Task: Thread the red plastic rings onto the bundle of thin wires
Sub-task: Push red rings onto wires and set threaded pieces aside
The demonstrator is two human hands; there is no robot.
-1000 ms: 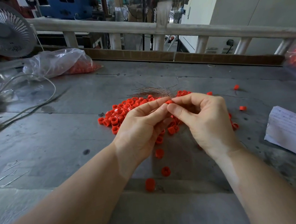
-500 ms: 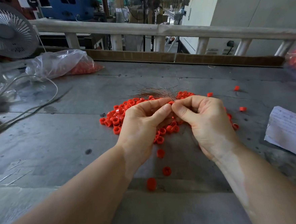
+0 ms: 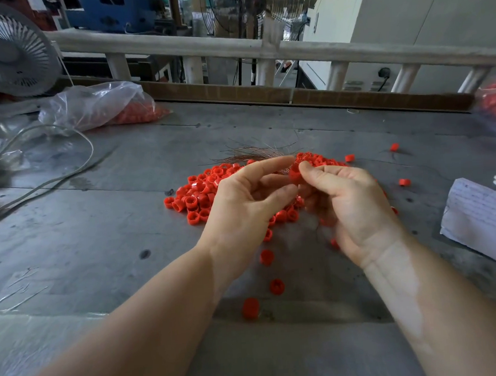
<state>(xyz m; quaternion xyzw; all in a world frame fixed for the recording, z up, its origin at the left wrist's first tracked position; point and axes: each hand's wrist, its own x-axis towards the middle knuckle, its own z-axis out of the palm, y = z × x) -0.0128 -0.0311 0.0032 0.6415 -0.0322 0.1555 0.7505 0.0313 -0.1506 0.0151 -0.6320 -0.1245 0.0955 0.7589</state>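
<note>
Head view looks down on a grey worktable (image 3: 92, 242) where both hands meet just above a heap of red rings (image 3: 200, 195). That heap lies directly under the hands, likely so a fresh ring can be taken with a short dip of the fingers. The right hand (image 3: 351, 207) pinches one red ring (image 3: 295, 175) between thumb and forefinger, its other fingers curled in toward the palm, wrist bent so the ring faces the left hand. The bundle of thin wires (image 3: 253, 153) fans out on the table beyond the fingertips, its loose ends spreading away from the person; its near end runs in behind the hands, and whether either hand grips it is hidden. The left hand (image 3: 242, 211) has its forefinger stretched toward the ring and its thumb just below, with the remaining fingers loosely bent; it seems poised to steady or guide the wire ends, though I cannot tell if it holds anything. Both forearms come in low from the near edge, angled inward. A few stray rings (image 3: 271, 271) lie nearer the person, and a clear bag of rings (image 3: 97, 106) sits at the far left
</note>
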